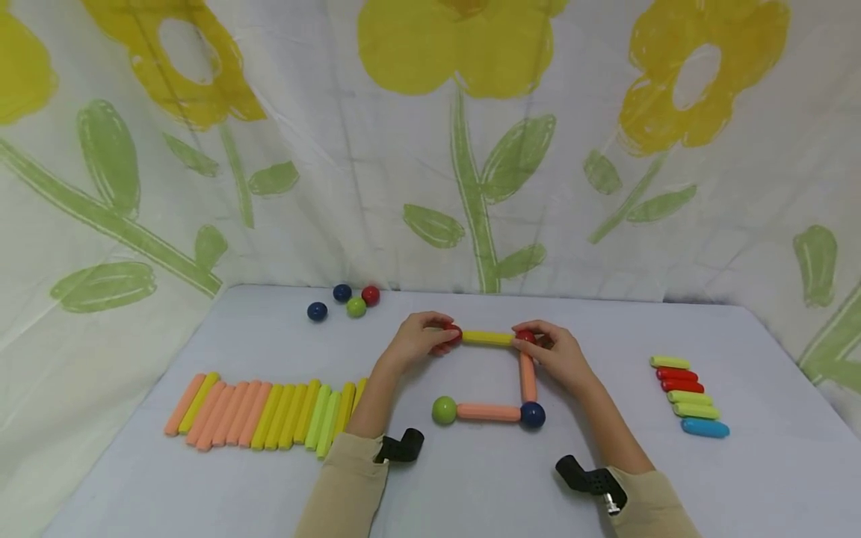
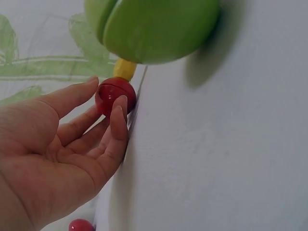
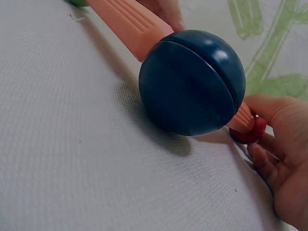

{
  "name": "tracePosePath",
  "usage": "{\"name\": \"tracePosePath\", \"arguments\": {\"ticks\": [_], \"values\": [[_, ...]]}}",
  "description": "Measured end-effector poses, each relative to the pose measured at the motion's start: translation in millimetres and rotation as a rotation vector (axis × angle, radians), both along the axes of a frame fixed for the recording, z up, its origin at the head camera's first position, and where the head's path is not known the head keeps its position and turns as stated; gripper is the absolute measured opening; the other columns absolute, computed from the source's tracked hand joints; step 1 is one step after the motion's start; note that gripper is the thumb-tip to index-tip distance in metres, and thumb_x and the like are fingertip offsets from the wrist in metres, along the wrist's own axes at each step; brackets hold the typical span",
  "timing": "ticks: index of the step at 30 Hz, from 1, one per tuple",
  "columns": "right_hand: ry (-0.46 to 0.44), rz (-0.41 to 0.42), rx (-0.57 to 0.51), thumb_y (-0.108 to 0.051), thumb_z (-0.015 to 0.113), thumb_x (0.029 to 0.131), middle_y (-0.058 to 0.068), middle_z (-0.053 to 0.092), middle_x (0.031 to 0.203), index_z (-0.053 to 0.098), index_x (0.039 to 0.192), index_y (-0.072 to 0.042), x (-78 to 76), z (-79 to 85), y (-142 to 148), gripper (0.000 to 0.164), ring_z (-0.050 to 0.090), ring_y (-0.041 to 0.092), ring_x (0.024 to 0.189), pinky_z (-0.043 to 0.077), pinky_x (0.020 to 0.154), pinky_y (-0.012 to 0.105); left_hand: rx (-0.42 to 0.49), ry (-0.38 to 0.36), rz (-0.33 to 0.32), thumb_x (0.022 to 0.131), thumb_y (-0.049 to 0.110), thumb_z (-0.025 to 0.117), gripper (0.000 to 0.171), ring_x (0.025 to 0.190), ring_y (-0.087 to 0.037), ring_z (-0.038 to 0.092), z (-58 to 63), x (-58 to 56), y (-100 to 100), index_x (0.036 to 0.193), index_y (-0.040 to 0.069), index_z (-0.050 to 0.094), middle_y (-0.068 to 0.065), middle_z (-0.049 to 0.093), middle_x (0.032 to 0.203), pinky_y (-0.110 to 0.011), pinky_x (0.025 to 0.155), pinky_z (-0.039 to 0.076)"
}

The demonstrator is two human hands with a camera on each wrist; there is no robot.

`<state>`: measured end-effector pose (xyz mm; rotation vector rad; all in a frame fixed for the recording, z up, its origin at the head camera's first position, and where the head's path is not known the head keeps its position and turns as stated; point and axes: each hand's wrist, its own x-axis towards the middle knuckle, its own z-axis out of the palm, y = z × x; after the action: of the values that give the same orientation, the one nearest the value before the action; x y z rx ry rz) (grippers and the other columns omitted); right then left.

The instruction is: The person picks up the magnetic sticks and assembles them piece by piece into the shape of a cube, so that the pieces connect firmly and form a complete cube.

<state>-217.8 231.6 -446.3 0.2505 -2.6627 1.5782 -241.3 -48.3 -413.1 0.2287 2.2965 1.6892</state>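
Observation:
My left hand pinches a red ball at the left end of a yellow stick. At that stick's right end, another red ball is held between the thumb and fingers of my right hand. From this second ball a salmon stick runs toward me to a dark blue ball. A second salmon stick joins the blue ball to a green ball on the left. Together they form a frame with its left side open.
Left of my left forearm lies a row of salmon, yellow and light green sticks. Several loose balls, including a green one, sit at the table's back left. Short sticks, one of them blue, lie at the right. A flowered cloth hangs behind.

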Motion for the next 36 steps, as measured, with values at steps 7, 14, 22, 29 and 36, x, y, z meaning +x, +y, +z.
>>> {"name": "tracePosePath", "arguments": {"ticks": [7, 14, 22, 29, 36], "values": [[0.006, -0.001, 0.009, -0.017, 0.075, 0.099, 0.011, 0.069, 0.101, 0.073, 0.125, -0.002, 1.8, 0.1, 0, 0.030, 0.057, 0.013, 0.081, 0.049, 0.061, 0.022, -0.014, 0.012, 0.045, 0.103, 0.010, 0.067, 0.042, 0.100, -0.030, 0.074, 10.7, 6.4, -14, 0.142, -0.006, 0.060, -0.024, 0.065, 0.139, -0.036, 0.092, 0.062], [0.002, -0.009, -0.001, -0.016, 0.075, 0.099, 0.010, 0.069, 0.101, 0.073, 0.124, -0.001, 1.9, -1.1, -2, 0.030, 0.057, 0.012, 0.081, 0.049, 0.061, 0.022, -0.047, 0.049, 0.087, 0.104, 0.009, 0.066, 0.041, 0.102, -0.037, 0.074, 22.0, 26.6, -37, 0.141, -0.007, 0.060, -0.026, 0.067, 0.130, -0.036, 0.087, 0.064], [0.004, -0.008, 0.014, -0.017, 0.075, 0.099, 0.011, 0.069, 0.104, 0.073, 0.125, -0.003, 2.5, -1.0, -2, 0.029, 0.056, 0.015, 0.083, 0.046, 0.063, 0.022, -0.171, 0.038, 0.164, 0.105, 0.013, 0.066, 0.039, 0.099, -0.028, 0.072, 27.2, 69.8, -66, 0.141, -0.001, 0.062, -0.020, 0.068, 0.128, -0.037, 0.089, 0.064], [0.025, 0.020, 0.013, -0.017, 0.075, 0.099, 0.009, 0.068, 0.100, 0.073, 0.125, -0.003, 6.1, -1.9, -2, 0.030, 0.054, 0.012, 0.079, 0.044, 0.063, 0.022, -0.264, 0.084, 0.192, 0.104, 0.015, 0.067, 0.038, 0.116, -0.032, 0.066, 27.9, 99.2, -88, 0.140, 0.003, 0.063, -0.018, 0.066, 0.133, -0.044, 0.098, 0.060], [0.035, 0.010, 0.016, -0.016, 0.075, 0.099, 0.012, 0.067, 0.101, 0.073, 0.124, -0.003, 6.1, -2.3, -2, 0.028, 0.054, 0.012, 0.079, 0.044, 0.064, 0.022, -0.318, 0.078, 0.155, 0.104, 0.014, 0.066, 0.041, 0.127, -0.037, 0.062, 29.0, 110.6, -95, 0.142, 0.001, 0.061, -0.018, 0.065, 0.138, -0.052, 0.107, 0.054]]}}
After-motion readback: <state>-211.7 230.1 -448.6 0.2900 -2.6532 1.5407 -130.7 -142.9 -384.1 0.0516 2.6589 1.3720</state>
